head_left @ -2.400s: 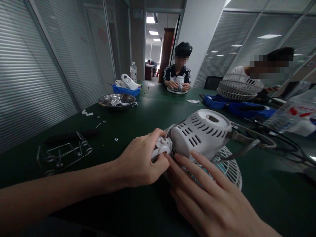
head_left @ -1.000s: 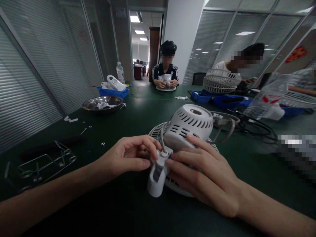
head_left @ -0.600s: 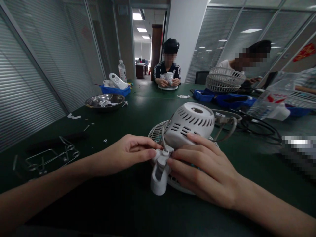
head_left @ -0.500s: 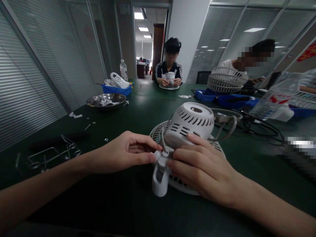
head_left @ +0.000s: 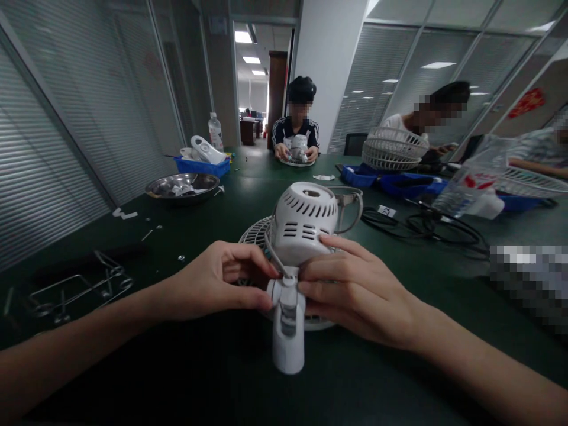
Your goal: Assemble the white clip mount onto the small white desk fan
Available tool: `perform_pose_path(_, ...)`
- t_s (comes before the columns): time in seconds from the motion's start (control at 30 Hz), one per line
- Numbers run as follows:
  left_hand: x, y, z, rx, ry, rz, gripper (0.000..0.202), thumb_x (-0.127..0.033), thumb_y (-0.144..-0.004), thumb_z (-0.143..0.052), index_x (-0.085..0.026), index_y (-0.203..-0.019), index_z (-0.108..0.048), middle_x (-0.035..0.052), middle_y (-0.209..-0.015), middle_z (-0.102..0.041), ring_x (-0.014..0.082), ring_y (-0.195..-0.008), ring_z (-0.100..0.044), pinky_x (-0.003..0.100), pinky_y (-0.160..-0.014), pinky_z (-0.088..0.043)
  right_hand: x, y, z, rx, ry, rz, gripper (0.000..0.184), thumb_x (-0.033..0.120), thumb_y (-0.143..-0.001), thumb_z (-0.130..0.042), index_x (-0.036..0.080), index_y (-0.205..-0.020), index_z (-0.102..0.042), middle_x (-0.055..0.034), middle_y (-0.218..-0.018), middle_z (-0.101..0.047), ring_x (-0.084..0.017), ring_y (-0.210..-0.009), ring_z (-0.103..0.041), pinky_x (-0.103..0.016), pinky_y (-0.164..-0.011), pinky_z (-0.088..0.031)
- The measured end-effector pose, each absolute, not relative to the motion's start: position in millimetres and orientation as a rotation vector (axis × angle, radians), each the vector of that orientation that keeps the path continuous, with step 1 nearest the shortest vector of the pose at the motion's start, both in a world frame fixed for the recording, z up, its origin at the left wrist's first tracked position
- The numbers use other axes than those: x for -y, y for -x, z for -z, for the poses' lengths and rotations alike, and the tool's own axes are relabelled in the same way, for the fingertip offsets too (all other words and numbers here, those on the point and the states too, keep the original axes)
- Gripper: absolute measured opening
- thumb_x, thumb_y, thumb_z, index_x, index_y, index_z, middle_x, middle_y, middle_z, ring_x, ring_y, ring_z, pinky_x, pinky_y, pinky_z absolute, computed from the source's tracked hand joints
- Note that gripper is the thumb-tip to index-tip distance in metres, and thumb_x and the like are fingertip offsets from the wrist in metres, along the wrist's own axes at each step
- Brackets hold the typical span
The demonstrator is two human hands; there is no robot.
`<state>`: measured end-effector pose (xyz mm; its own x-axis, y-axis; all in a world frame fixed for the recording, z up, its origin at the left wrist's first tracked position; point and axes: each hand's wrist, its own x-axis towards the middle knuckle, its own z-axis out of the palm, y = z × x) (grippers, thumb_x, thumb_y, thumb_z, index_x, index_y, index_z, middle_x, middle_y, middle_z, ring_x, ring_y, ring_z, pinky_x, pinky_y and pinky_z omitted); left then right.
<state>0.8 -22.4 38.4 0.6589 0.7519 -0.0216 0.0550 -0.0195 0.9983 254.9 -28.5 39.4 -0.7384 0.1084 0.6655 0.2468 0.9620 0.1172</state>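
A white fan head [head_left: 306, 222] with a slotted motor housing rests on its round grille [head_left: 255, 234], which lies on the table. From its neck a white forked bracket [head_left: 288, 349] points toward me. My left hand [head_left: 226, 278] pinches a small round knob [head_left: 274, 293] on the left side of the neck joint. Wrapped against the right side of that joint, my right hand [head_left: 359, 290] has its index finger along the housing; its fingertips are partly hidden. A grey cable [head_left: 274, 254] runs from the housing down to the joint.
Bent metal wire stands [head_left: 84, 290] and loose nuts [head_left: 181, 258] lie at left. Behind them are a steel bowl [head_left: 181, 188] and a blue bin [head_left: 202, 167]. Black cables [head_left: 426, 228] and a plastic bottle [head_left: 465, 183] lie at right. Co-workers sit around the table.
The fan head and bracket have turned to point more straight toward me, and the bracket has straightened in line with the neck. Both hands stay at the joint; the view has shifted slightly.
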Motion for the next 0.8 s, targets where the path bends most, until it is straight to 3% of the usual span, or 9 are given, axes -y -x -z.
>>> perform_pose_path(0.23, 16.5, -2.0, -36.5, -0.786, -1.557, -0.628, 0.027, -0.022, -0.074, -0.078, -0.018, -0.095, -0.061, 0.0, -0.1, -0.066, 0.0157, -0.1, -0.064, 0.031, -0.092, -0.051, 18.9, -254.9, -38.2, 2.398, 0.297, 0.352, 0.019, 0.019, -0.09, -0.063, 0.014, -0.108, -0.061, -0.0075, -0.102, -0.068, -0.014, -0.098, -0.065, -0.041, -0.109, -0.037)
perform_pose_path(0.37, 15.0, -0.2, -39.2, -0.811, -1.622, -0.586, 0.027, -0.026, -0.076, -0.076, -0.019, -0.096, -0.059, 0.0, -0.101, -0.063, 0.0164, -0.101, -0.062, 0.031, -0.094, -0.048, 22.3, -255.6, -40.7, 2.456, 0.341, 0.315, 0.022, 0.021, -0.091, -0.061, 0.016, -0.112, -0.06, -0.0098, -0.114, -0.065, -0.015, -0.11, -0.06, -0.041, -0.109, -0.037)
perform_pose_path(0.57, 21.4, -2.6, -47.2, -0.869, -1.649, -0.614, 0.026, -0.032, -0.077, -0.07, -0.017, -0.095, -0.06, 0.0016, -0.097, -0.062, 0.0207, -0.1, -0.059, 0.033, -0.09, -0.045, 29.0, -257.5, -37.7, 2.444, 0.375, -0.061, 0.034, 0.016, -0.092, -0.056, 0.012, -0.125, -0.049, -0.0123, -0.126, -0.06, -0.015, -0.124, -0.051, -0.041, -0.117, -0.026)
perform_pose_path(0.8, 27.1, -7.1, -50.1, -1.046, -1.799, -0.584, 0.028, -0.044, -0.087, -0.052, -0.018, -0.096, -0.061, 0.0019, -0.091, -0.061, 0.02, -0.087, -0.057, 0.028, -0.076, -0.046, 27.5, -259.9, -33.8, 2.456, 0.332, 0.009, 0.024, 0.009, -0.091, -0.052, 0.01, -0.114, -0.061, -0.0155, -0.13, -0.056, -0.017, -0.126, -0.05, -0.04, -0.116, -0.029)
